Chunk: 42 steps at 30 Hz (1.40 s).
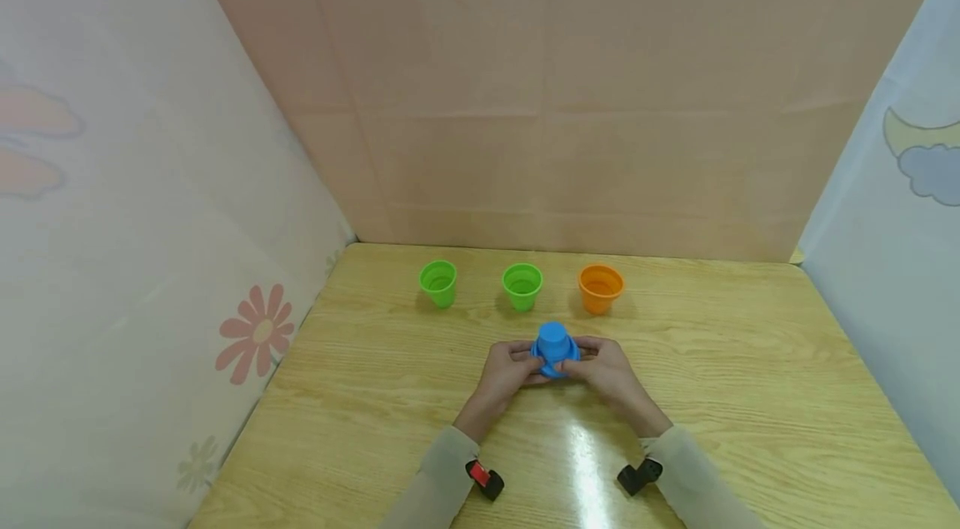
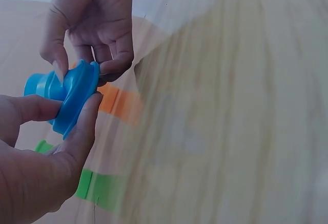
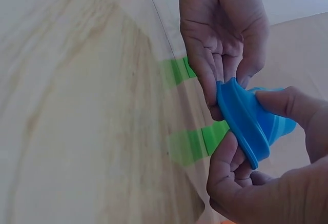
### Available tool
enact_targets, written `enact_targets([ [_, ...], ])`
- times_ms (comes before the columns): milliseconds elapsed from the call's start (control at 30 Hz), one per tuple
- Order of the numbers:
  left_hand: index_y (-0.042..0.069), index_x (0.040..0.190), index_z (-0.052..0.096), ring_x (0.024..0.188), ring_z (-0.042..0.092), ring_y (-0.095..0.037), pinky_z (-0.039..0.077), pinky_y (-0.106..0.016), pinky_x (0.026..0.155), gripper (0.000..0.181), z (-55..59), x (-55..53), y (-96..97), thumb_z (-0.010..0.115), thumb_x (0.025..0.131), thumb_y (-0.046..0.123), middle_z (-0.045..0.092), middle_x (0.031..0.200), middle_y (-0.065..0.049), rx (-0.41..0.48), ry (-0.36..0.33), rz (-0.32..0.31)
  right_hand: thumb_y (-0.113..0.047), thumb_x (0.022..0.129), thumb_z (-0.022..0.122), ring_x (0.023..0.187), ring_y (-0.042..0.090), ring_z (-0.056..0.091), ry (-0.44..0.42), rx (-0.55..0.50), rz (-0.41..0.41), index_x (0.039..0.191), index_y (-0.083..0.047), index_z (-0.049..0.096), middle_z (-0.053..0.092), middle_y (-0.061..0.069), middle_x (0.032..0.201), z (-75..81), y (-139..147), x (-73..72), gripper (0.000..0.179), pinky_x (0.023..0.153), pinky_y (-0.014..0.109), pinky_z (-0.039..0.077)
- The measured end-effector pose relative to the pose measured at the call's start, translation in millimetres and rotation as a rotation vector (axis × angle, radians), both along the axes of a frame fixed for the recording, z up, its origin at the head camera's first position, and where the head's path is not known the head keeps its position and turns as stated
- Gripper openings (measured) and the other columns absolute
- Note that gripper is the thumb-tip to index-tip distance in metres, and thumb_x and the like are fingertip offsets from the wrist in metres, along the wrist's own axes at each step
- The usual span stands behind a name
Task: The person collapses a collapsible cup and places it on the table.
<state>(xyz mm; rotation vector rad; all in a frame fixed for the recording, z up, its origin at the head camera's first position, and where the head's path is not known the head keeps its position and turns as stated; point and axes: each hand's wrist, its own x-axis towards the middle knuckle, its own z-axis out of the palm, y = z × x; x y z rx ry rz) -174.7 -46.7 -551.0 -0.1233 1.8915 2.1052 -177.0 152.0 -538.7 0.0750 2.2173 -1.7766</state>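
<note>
Both hands pinch a soft blue cup over the table, with its narrow base pointing up and away from the person. My left hand grips the rim from the left, thumb on the near side and fingers behind. From the right, my right hand holds the opposite side in the same way. In the left wrist view the blue cup has a bent, flared rim between thumbs and fingers. The right wrist view shows the rim of the blue cup squeezed out of round and its wall stepped.
Beyond the hands stand two green cups and an orange cup in a row, mouths up. The wooden table meets a tan backdrop behind and pale printed sheets at both sides.
</note>
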Motion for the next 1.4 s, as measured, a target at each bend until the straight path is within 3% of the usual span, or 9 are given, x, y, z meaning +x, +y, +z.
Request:
enact_targets([
  [367,-0.014,0.135,0.062,0.104,0.078,-0.034,0.068,-0.035,0.083,0.044,0.3,2.6,3.6,0.067,0.092,-0.007,0.076,0.117,-0.029,0.033,-0.013,-0.015,-0.006,0.089,0.079,0.103,0.015,0.066,-0.007,-0.008,-0.010,0.138,0.012,0.060,0.070,0.024,0.130,-1.7,3.4,2.2,0.055,0.080,0.020,0.059],
  [500,-0.013,0.129,0.066,0.101,0.079,-0.031,0.068,-0.036,0.084,0.042,0.8,1.4,3.2,0.068,0.088,-0.008,0.077,0.114,-0.028,0.041,-0.018,-0.037,-0.006,0.088,0.079,0.105,0.017,0.064,-0.014,0.001,0.027,0.133,0.010,0.063,0.070,0.020,0.129,-1.8,8.1,2.2,0.050,0.082,0.022,0.058],
  [667,-0.012,0.125,0.070,0.103,0.078,-0.030,0.067,-0.039,0.088,0.037,-2.4,-0.9,-4.9,0.069,0.088,-0.008,0.075,0.120,-0.027,0.100,-0.055,-0.123,-0.010,0.089,0.083,0.104,0.015,0.068,-0.067,-0.130,0.158,0.136,0.011,0.061,0.072,0.013,0.123,-5.7,18.4,0.3,0.056,0.088,0.026,0.062],
  [867,-0.011,0.134,0.065,0.114,0.075,-0.033,0.064,-0.041,0.095,0.038,-1.8,-3.7,-15.3,0.068,0.096,-0.005,0.068,0.135,-0.027,0.221,-0.119,-0.210,-0.010,0.096,0.077,0.107,0.012,0.070,-0.124,-0.309,0.273,0.144,0.015,0.049,0.072,0.003,0.121,-9.4,28.2,-2.9,0.061,0.094,0.029,0.064],
  [1100,-0.010,0.141,0.059,0.123,0.070,-0.037,0.062,-0.042,0.100,0.043,-2.2,-5.7,-22.7,0.065,0.099,-0.006,0.063,0.142,-0.029,0.280,-0.149,-0.209,-0.009,0.102,0.068,0.109,0.009,0.071,-0.139,-0.401,0.304,0.148,0.017,0.041,0.071,-0.001,0.120,-8.1,37.2,-2.0,0.059,0.098,0.027,0.062],
  [1400,-0.009,0.142,0.059,0.124,0.070,-0.038,0.061,-0.043,0.101,0.043,-3.8,-7.8,-25.5,0.064,0.100,-0.005,0.063,0.142,-0.029,0.256,-0.134,-0.234,-0.011,0.106,0.062,0.109,0.007,0.071,-0.144,-0.422,0.317,0.149,0.015,0.041,0.073,-0.005,0.121,-8.2,40.7,-2.5,0.055,0.098,0.025,0.062],
])
